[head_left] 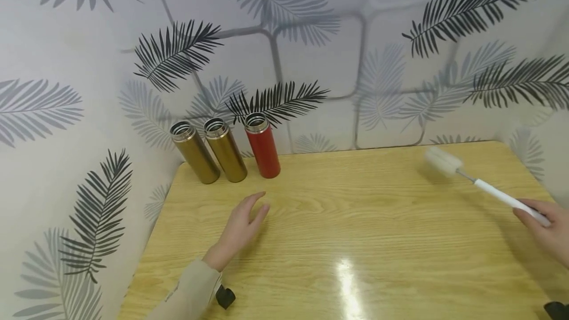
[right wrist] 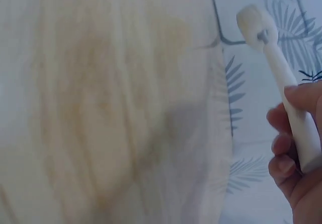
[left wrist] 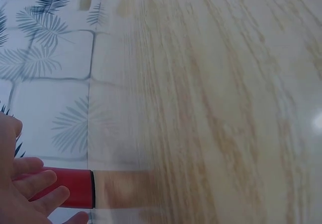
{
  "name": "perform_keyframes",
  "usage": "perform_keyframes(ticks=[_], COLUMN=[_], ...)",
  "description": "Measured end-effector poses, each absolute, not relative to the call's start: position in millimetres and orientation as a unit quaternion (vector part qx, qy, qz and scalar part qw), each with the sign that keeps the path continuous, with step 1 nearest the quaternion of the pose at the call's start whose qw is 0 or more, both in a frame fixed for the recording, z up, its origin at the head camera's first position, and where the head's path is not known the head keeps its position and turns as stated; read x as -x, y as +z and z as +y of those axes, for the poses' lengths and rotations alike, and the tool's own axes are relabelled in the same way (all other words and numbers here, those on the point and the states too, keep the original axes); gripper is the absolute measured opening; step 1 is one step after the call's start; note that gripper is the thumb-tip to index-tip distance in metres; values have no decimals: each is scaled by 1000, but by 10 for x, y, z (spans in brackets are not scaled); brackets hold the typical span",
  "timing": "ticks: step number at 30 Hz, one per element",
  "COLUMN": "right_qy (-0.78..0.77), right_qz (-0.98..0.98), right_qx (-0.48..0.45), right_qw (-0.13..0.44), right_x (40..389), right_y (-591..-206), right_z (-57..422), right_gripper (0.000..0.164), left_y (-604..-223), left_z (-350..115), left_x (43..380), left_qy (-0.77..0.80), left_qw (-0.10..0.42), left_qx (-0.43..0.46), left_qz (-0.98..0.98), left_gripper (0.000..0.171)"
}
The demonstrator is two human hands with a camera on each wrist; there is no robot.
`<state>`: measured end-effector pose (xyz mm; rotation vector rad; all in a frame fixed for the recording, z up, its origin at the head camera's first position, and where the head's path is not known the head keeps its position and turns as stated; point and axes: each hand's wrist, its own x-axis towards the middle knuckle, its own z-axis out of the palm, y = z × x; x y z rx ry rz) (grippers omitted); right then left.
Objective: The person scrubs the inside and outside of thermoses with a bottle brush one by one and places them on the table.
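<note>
My right hand (head_left: 548,228) grips the white handle of a bottle brush (head_left: 502,195), whose pale head points toward the back of the table, blurred in the head view. In the right wrist view the fingers and thumb of that hand (right wrist: 302,133) wrap the handle of the brush (right wrist: 282,73). My left hand (head_left: 240,226) is over the table with fingers loosely bent and nothing in it. Nearest to it stands a red thermos bottle (head_left: 263,149) without a lid, a gap between them. Two gold thermos bottles (head_left: 194,154), also lidless, stand left of the red one.
The wooden table (head_left: 355,211) meets a wall (head_left: 320,63) with a leaf pattern at the back. The bottles stand at the back left corner by the wall. A bright glare spot lies on the front of the tabletop.
</note>
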<state>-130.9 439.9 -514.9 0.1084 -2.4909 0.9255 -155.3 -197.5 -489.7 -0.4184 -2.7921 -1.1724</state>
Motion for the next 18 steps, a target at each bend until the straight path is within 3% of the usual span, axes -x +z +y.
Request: perform_keyframes(ticks=[3, 10, 13, 17, 18], right_qy=[320, 333, 387, 430, 416], right_qz=[-910, -913, -895, -881, -890], right_qx=[-4, 88, 70, 58, 58], right_qw=[262, 217, 208, 186, 177], right_x=[1322, 1286, 1272, 1273, 1272], right_y=[-5260, -5383, -5441, -5477, -5474], right_z=[4485, 4560, 4603, 4643, 4646], right_gripper=[26, 35, 21, 24, 15], left_y=[-4917, -4924, -4931, -4941, -4944], left_z=[-1979, -1992, -2001, -2009, -2010], left_x=[1546, 1545, 1545, 1546, 1545], left_qy=[-379, -375, -376, -376, -375], left_qw=[40, 48, 56, 60, 61], left_qx=[135, 131, 132, 135, 135], left_qz=[-915, -916, -916, -915, -915], left_gripper=[52, 52, 52, 52, 52])
